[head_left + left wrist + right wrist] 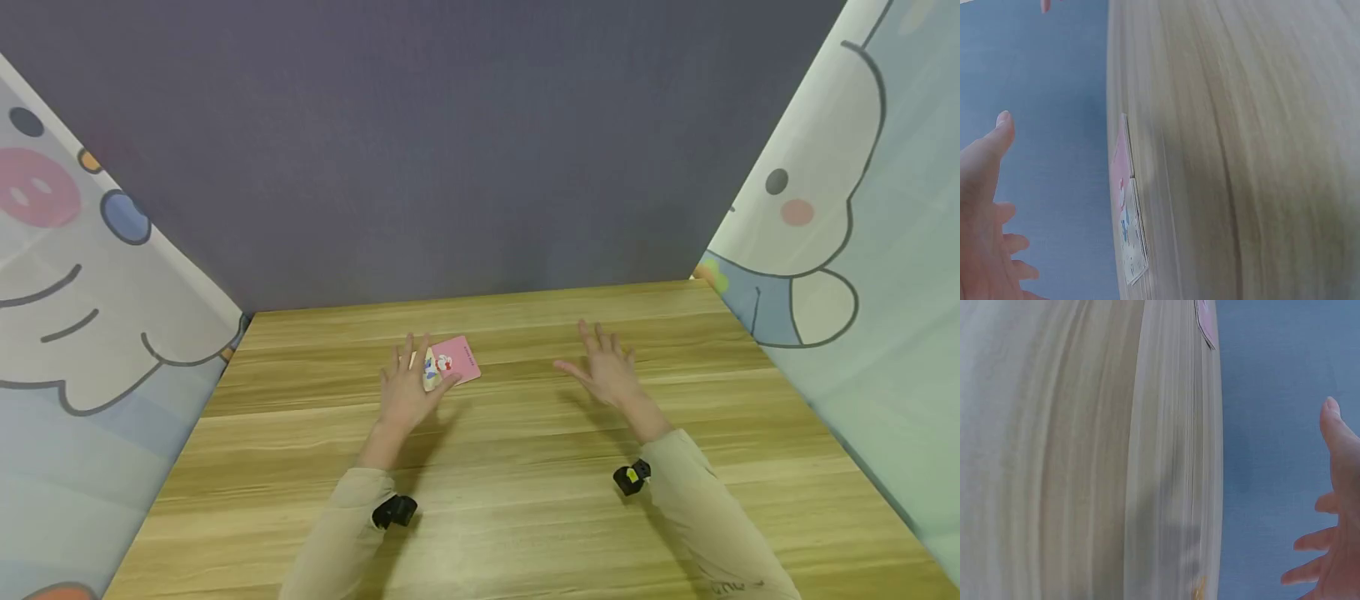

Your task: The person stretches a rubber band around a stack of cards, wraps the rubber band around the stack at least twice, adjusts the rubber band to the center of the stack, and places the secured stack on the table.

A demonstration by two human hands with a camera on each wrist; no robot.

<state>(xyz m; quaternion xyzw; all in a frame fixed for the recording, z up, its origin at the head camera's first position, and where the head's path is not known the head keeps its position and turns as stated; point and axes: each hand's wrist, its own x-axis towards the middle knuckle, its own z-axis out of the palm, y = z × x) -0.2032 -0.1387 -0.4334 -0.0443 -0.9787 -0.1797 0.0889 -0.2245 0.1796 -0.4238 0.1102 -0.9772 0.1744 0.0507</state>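
A flat pink piece [459, 357] like a thin card or booklet, printed with a small cartoon figure, lies toward the back of the wooden table. Against it, partly hidden by my left hand [405, 392], is a pale yellow piece [1134, 240] with blue printing. The left wrist view shows both lying flat, with that hand raised above the tabletop, fingers spread and nothing held. My right hand [611, 373] hovers to the right of the pink piece, thumb and fingers stretched apart. It holds nothing, and the pink piece's corner [1206, 324] shows at the top of the right wrist view.
The wood-grain table [525, 483] ends at a dark grey panel [465, 158] behind. Cartoon-printed curtains [82, 275] hang on the left and right sides. A small black wrist device [394, 511] sits on the left sleeve, another on the right.
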